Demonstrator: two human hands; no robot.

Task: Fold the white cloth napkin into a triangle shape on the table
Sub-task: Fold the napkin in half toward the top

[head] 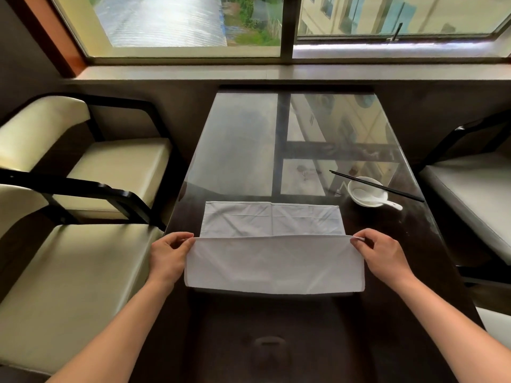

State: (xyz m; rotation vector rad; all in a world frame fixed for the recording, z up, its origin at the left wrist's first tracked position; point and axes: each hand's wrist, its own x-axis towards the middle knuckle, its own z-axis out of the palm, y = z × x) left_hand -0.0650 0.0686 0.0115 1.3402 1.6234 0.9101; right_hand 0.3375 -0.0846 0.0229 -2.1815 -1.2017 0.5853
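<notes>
A white cloth napkin (272, 261) lies across the near half of the dark glass-topped table (240, 150). Its near part is lifted off the table and held taut as a flap, with the far part flat behind it. My left hand (170, 254) pinches the raised edge's left corner between thumb and fingers. My right hand (380, 251) pinches the right corner the same way. The lifted edge runs straight between both hands, just above the flat part. The flap hides the table under it.
A small white bowl (366, 192) with a white spoon stands to the right of the napkin, black chopsticks (376, 186) laid across it. Cream padded chairs (83, 167) stand left of the table, and another seat (470, 194) is on the right. A window sill runs behind.
</notes>
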